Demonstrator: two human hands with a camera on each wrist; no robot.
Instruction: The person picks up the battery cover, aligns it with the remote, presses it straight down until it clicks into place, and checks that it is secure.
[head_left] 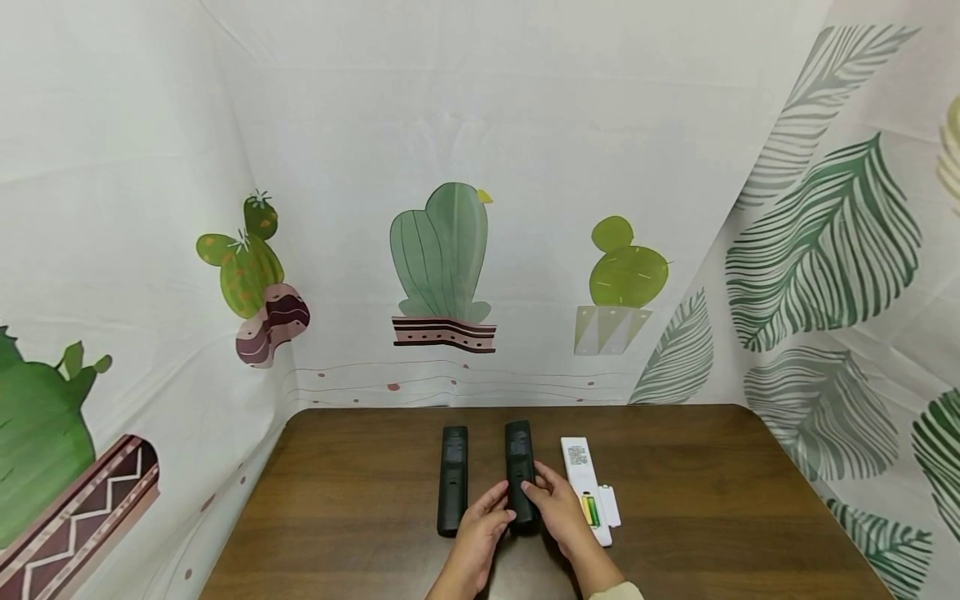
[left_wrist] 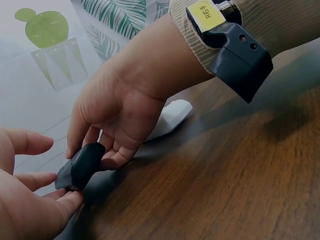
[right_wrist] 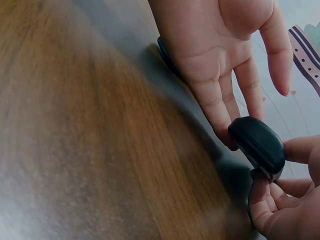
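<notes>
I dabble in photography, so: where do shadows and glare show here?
Head view: faint sheen on the table near the bottom edge; left wrist view: dark shadow below the held black remote; right wrist view: dark shadow beside that remote, pale glare at lower left.

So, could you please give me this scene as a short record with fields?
Surface: brown wood-grain table
Right hand: pinches the middle black remote
Left hand: fingers touch that remote's left side, thumb off it
Left of it: another black remote, lying untouched
Right of it: white remote, battery compartment open
In the compartment: yellow and green batteries
Beside the compartment: small white cover
Backdrop: white cloth printed with cacti and leaves
</notes>
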